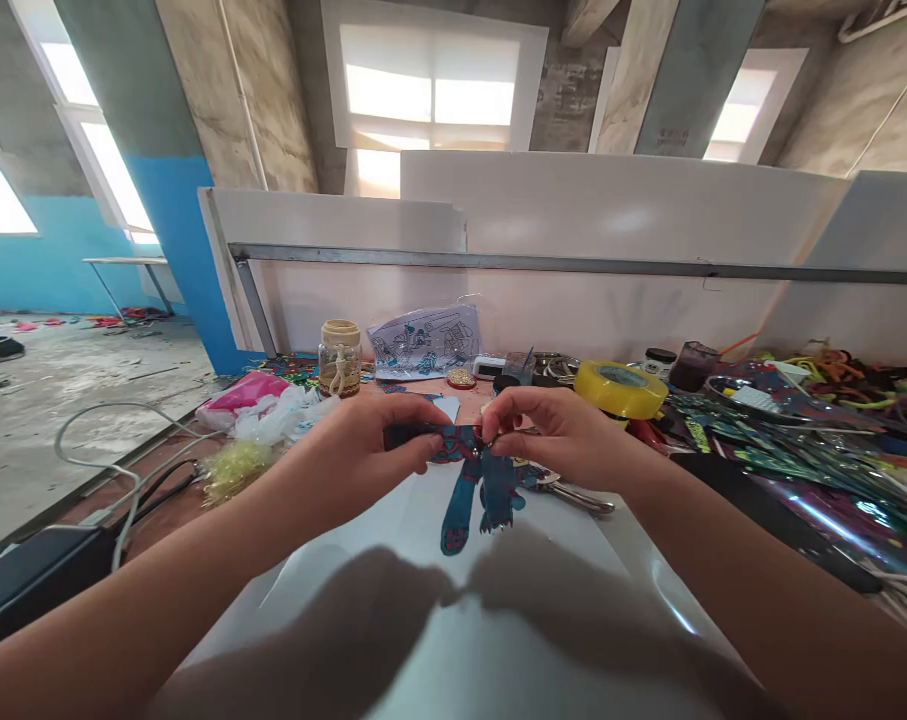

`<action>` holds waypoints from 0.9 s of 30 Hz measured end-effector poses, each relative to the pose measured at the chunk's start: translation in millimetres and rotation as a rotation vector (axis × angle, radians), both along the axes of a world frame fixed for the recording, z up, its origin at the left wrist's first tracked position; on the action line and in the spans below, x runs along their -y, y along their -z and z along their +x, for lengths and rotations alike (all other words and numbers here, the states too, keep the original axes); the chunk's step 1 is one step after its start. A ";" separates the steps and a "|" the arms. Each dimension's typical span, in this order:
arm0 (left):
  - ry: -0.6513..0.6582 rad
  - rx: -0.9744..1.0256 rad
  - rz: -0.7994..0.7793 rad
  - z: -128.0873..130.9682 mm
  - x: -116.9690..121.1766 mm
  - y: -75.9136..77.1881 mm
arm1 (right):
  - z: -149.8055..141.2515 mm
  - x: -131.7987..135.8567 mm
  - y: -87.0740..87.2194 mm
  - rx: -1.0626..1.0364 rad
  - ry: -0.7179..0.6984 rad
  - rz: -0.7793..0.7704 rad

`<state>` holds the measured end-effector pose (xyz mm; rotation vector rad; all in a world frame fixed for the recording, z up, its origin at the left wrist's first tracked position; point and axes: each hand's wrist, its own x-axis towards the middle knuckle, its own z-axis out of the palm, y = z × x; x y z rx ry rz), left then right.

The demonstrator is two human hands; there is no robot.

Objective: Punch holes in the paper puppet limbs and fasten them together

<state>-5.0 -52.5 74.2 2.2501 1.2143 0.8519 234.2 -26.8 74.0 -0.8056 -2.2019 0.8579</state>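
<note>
Concrete rm w/ bright windows; lg white panels [633, 215] + a metal rail [438, 260] run behind the yellow tape roll [622, 390]. Brown worktop [153, 520] is far L of the roll; a glossy white sheet [423, 640] lies in front & to its L. R of the roll: a heap of dark green-patterned strips [768, 440]. Black box [40, 580] w/ white cable, far L & nearer the camera than the roll. Printed line-drawing sheet [427, 343] behind & L of the roll; lidded glass jar [340, 360] farther L, w/ clear plastic bag [284, 412] & yellow-green tinsel [232, 470] beyond.

L hand [408, 445]: nearly closed, thumb + fingers pinching the L part of a blue-and-red jointed figure [460, 505]. R hand [535, 430]: also nearly closed, fingertips pinching its upper R part. Figure is held up L of the roll, over the white sheet, 2 pcs hanging down. Metal hand tool [573, 492], exact type unclear, near the R hand, in front of the roll. White digital timer [490, 368] L of the roll; small round dish [460, 378] just past it.
</note>
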 end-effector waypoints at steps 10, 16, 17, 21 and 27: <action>-0.031 -0.174 0.403 8.2 6.7 9.0 | -13.2 6.2 6.3 0.012 0.027 -0.019; -0.095 -0.215 0.658 12.0 9.9 16.5 | -12.4 1.4 11.3 -0.125 0.002 -0.132; -0.101 -0.222 0.669 12.1 10.1 17.1 | -12.1 0.6 11.4 -0.124 0.002 -0.126; -0.119 -0.229 0.622 12.1 10.3 15.7 | -11.2 -0.1 9.1 -0.103 0.020 -0.106; -0.091 -0.218 0.596 12.4 10.2 16.6 | -14.7 6.9 7.4 -0.040 0.084 -0.038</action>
